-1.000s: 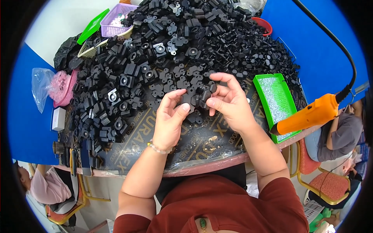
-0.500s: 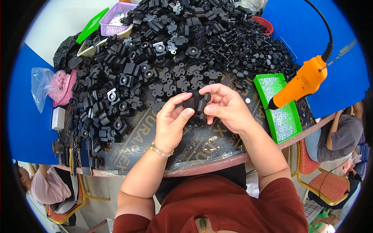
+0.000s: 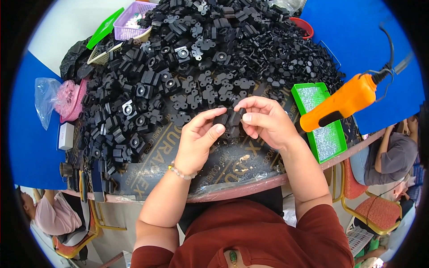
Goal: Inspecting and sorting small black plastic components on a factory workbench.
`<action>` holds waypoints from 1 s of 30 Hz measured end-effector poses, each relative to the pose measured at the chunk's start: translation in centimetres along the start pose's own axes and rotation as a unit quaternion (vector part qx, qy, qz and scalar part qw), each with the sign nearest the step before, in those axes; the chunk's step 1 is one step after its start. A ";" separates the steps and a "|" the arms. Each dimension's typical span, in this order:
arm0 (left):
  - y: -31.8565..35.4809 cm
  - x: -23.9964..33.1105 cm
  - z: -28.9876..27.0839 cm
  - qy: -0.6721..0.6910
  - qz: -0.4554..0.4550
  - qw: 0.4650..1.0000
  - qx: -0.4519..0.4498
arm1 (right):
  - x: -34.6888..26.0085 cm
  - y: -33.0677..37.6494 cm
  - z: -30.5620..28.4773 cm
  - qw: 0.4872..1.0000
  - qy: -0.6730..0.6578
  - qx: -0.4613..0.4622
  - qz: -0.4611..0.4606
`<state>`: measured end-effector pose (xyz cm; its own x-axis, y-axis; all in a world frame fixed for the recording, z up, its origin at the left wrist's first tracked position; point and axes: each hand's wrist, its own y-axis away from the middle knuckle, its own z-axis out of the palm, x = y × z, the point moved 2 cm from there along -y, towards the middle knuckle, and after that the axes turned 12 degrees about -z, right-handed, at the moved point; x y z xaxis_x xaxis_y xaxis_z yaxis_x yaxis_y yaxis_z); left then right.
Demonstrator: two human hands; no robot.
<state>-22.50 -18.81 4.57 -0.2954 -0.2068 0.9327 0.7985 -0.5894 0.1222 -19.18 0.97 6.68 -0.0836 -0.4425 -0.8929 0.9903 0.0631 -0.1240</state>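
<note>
A small black plastic part [image 3: 229, 119] sits pinched between both hands: the left hand [image 3: 196, 142] grips it from eight o'clock, the right hand [image 3: 264, 121] from three o'clock, fingertips closed on it. Its long axis runs roughly nine to three; which way it faces cannot be told. Beneath lies a dark printed sheet [image 3: 232, 167] over the table, a heap of black parts [image 3: 210, 53] at twelve o'clock, a green tray [image 3: 341, 142] and a hanging orange power screwdriver [image 3: 342, 102] at three.

Both forearms come up from 6 o'clock, converging at centre. L hand [image 3: 196, 140] & R hand [image 3: 263, 120]: fingers curled, thumbs pinching, fingertips nearly touching at 12.
</note>
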 end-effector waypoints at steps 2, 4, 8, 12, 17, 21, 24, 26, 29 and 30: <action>0.0 -0.2 -0.2 0.013 -0.029 0.999 0.001 | 0.1 0.0 0.0 1.000 -0.024 0.008 0.014; 0.0 -0.3 -0.4 0.014 -0.047 0.999 0.004 | 0.2 0.0 -0.1 0.997 -0.072 -0.004 0.026; -0.2 -0.4 0.1 0.018 -0.004 1.000 0.011 | 0.5 0.1 0.5 1.000 0.023 0.011 -0.015; -0.3 -0.4 -0.3 -0.079 0.120 0.988 0.058 | 0.6 0.4 1.4 0.961 0.218 -0.007 -0.168; -0.1 0.0 -0.2 -0.107 0.136 0.982 0.073 | 0.1 0.5 1.6 0.923 0.335 -0.034 -0.189; 0.1 0.0 -0.2 -0.034 0.050 0.997 0.047 | -0.1 0.5 1.3 0.911 0.350 -0.054 -0.213; -0.1 -0.4 -0.3 -0.044 0.070 0.996 0.038 | -0.1 0.5 1.4 0.909 0.355 -0.047 -0.212; -0.2 -0.5 -0.2 -0.055 0.089 0.994 0.031 | 0.1 0.6 1.4 0.883 0.408 -0.055 -0.226; -0.1 -0.5 -0.1 -0.055 0.089 0.994 0.028 | -0.7 0.7 1.8 0.861 0.443 -0.059 -0.242; 0.0 -0.3 0.1 -0.055 0.089 0.994 0.029 | -1.1 0.7 1.9 0.842 0.463 -0.057 -0.273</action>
<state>-22.34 -18.64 4.32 -0.0900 -0.2144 0.9726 0.8625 -0.5052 -0.0316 -18.18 -0.24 8.40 -0.6252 0.4492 -0.6383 0.7640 0.1849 -0.6182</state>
